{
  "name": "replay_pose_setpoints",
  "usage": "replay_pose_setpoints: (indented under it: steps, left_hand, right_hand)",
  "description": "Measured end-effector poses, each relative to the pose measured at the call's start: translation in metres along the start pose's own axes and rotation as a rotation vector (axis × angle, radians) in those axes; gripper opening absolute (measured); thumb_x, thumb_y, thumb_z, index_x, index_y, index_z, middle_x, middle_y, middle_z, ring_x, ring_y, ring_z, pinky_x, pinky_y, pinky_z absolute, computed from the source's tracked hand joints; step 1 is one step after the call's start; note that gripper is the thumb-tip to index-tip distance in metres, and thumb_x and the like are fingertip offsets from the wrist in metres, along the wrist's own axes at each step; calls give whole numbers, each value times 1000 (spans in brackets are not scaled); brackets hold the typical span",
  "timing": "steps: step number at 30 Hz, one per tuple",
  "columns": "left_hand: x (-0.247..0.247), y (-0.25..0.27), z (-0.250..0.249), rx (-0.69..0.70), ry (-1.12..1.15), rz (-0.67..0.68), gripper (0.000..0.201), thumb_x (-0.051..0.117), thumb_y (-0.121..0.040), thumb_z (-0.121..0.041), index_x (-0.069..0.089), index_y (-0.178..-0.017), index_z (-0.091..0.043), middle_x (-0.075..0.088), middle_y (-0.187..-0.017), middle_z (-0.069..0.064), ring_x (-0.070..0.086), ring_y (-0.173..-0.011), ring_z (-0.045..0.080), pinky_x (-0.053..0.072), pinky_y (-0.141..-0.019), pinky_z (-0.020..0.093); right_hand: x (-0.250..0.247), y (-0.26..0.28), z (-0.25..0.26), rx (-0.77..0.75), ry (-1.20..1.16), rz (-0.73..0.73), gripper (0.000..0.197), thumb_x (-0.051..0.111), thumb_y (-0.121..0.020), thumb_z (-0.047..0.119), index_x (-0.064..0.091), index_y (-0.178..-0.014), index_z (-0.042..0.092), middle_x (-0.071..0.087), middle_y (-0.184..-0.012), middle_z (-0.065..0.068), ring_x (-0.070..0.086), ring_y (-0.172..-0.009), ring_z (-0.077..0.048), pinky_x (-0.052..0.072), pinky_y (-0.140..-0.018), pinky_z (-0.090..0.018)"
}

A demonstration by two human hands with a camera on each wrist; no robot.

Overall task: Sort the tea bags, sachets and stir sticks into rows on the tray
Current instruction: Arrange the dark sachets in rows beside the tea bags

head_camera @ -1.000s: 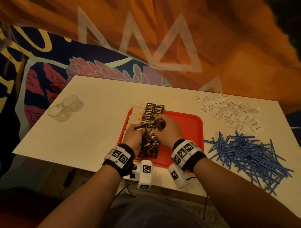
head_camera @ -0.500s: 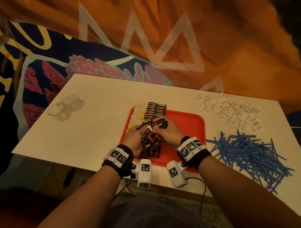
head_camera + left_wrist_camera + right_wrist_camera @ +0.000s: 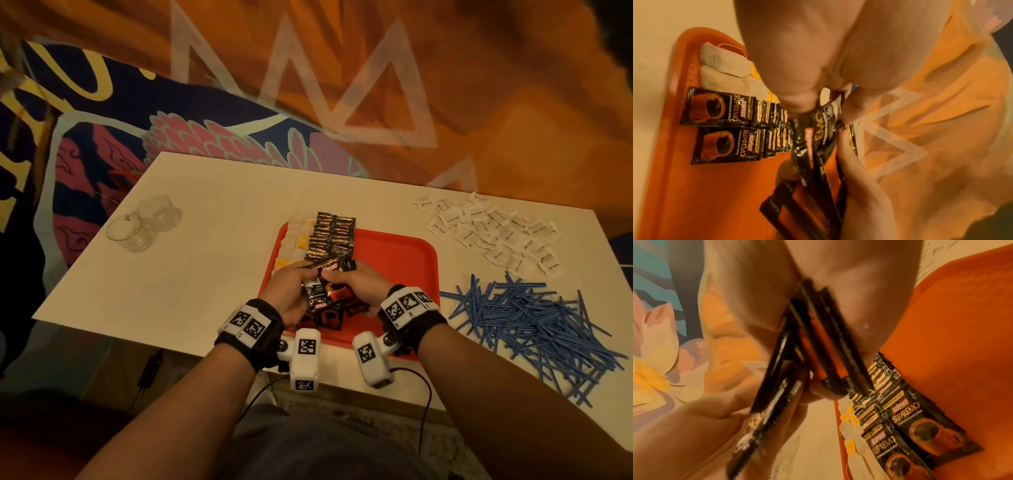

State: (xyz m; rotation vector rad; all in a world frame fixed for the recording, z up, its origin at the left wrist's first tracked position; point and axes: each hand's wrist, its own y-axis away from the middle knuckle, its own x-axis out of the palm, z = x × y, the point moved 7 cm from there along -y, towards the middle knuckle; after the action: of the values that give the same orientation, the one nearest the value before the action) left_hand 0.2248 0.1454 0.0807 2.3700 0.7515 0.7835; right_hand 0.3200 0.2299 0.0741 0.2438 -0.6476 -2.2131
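On the red tray [image 3: 394,260], a row of tea bags [image 3: 294,240] lies along the left edge. Two rows of black coffee sachets [image 3: 332,233] lie beside them. Over the tray's near part both hands hold a bundle of black coffee sachets [image 3: 325,284]. My left hand [image 3: 305,274] pinches some of them between thumb and fingers [image 3: 797,97], with the sachets [image 3: 818,133] edge-on. My right hand [image 3: 346,277] grips a stack of sachets [image 3: 818,345] in its palm. The laid rows [image 3: 719,123] [image 3: 910,418] sit just beyond.
A pile of white sachets [image 3: 493,236] lies on the white table at the far right. A heap of blue stir sticks [image 3: 534,329] is spread at the near right. Two clear glass cups [image 3: 144,226] stand at the left. A patterned cloth lies behind the table.
Both hands have drawn back toward the tray's near edge with the bundle of sachets, which is now lifted and fanned between them.
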Motion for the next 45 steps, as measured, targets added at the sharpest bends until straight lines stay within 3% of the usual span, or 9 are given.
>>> replay_pose_setpoints:
  steps: [8,12,16,21,24,30,36,41,45]
  left_hand:
    - [-20,9,-48,480,-448,-320,22,67,-87,0,68,-78,-20,70,-89,2,67,-84,17,57,-83,37]
    - [6,21,-58,715,-643,-251,21,73,-86,-7,68,-79,-26,73,-87,-5,69,-84,9,55,-80,23]
    - [38,31,-39,871,-874,-49,16,73,-86,-6,74,-88,-22,74,-94,-12,68,-90,4,53,-86,19]
    - [48,38,-28,942,-999,75,16,73,-85,-9,76,-96,-21,71,-106,-12,62,-107,2,45,-100,18]
    - [37,31,-32,846,-863,-34,8,72,-88,-16,69,-90,-24,66,-105,-11,59,-106,8,45,-97,21]
    - [43,10,1,26,-253,205,13,62,-96,-17,64,-103,-7,72,-103,9,67,-98,23,54,-93,43]
    - [45,15,-2,-49,-222,282,15,58,-94,-5,65,-107,-6,70,-101,12,68,-98,26,56,-89,42]
    - [40,14,3,-76,-81,238,31,52,-84,-4,60,-115,-6,64,-98,12,64,-85,23,55,-75,34]
    - [48,15,7,-71,7,226,27,48,-82,-1,64,-102,-8,64,-86,10,63,-78,23,50,-70,37]
  right_hand:
    - [-17,5,-13,51,-427,-129,34,48,-93,-8,62,-118,11,65,-100,-21,67,-76,-29,58,-66,-41]
    - [-10,10,-11,116,-571,-163,43,60,-93,45,59,-117,9,61,-78,-10,60,-64,-22,53,-63,-38]
    - [2,7,2,130,-684,-59,81,69,-74,69,57,-129,12,62,-127,-20,62,-115,-36,45,-103,-52]
    - [-11,17,9,103,-714,-58,16,53,-96,17,63,-89,7,63,-77,-8,62,-69,-21,48,-71,-34]
    - [-22,16,6,52,-716,-113,14,50,-95,11,64,-97,8,64,-80,-9,60,-70,-21,47,-67,-33]
    - [-14,21,23,-105,-578,-12,26,53,-94,13,73,-110,11,67,-114,-21,66,-89,-32,55,-77,-41]
    - [-17,27,26,-164,-338,95,42,73,-81,15,62,-120,16,62,-127,-18,62,-109,-29,49,-97,-42]
    - [-45,51,66,-526,502,-200,85,86,-66,43,41,-137,33,46,-139,3,46,-126,-13,43,-102,-35]
    - [-6,70,78,-644,1162,-10,105,86,-51,61,35,-141,42,19,-157,3,19,-143,-21,23,-114,-41]
